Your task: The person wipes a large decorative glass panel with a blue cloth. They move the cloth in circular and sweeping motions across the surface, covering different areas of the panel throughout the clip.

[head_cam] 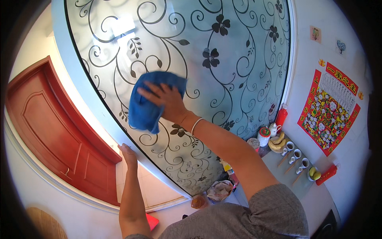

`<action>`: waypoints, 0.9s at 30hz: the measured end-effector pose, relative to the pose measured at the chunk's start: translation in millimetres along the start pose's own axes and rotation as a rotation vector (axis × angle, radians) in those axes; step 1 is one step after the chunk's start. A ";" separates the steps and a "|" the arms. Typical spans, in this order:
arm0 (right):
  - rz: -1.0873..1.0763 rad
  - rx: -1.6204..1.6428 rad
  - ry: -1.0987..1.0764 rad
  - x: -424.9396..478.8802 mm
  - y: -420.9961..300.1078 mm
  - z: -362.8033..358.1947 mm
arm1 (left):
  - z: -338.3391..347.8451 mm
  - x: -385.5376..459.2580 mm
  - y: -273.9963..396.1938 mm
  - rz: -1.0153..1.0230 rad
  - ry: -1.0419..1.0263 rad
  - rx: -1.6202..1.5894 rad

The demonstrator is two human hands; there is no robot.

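Note:
My right hand (163, 100) is spread over a blue cloth (143, 115), pressing it flat against a frosted glass panel (191, 62). Black scrolling vines and flowers pattern the glass. The cloth is slightly blurred, and one corner hangs below my fingers. Lower left, my left hand (129, 154) rests at the edge of the panel's white frame (103, 116). Its fingers are mostly hidden, so their grip cannot be made out.
Beyond the frame at left is a red panelled door (56, 119). At right, a grey-topped surface (276, 161) bears small cups, bananas (277, 143), a lidded jar (263, 136), a red bottle (281, 118) and a bowl of green fruit (313, 174). A lined basket (220, 191) stands below the glass.

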State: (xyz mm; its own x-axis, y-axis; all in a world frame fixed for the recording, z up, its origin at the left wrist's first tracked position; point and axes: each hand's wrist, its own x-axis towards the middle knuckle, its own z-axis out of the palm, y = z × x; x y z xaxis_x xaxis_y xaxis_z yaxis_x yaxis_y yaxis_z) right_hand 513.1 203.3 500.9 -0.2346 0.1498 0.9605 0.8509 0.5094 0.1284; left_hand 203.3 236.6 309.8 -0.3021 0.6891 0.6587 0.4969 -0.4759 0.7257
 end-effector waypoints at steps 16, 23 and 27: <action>0.348 -0.286 0.321 -75.0 179.6 -79.0 | 7.6 1.0 -7.1 0.009 -0.016 -0.024; 0.084 -0.341 0.112 -111.4 22.7 42.4 | 10.5 1.8 -3.8 0.010 -0.022 -0.010; -0.184 0.131 -0.112 -84.1 -25.3 19.9 | 6.2 2.5 3.5 -0.105 0.002 -0.068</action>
State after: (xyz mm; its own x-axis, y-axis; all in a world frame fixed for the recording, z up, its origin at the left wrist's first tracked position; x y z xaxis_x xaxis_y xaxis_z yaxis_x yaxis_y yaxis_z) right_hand 501.9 194.7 411.9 -0.4369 0.1341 0.8895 0.7224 0.6415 0.2581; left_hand 209.3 240.0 312.7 -0.3509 0.7362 0.5787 0.4060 -0.4372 0.8025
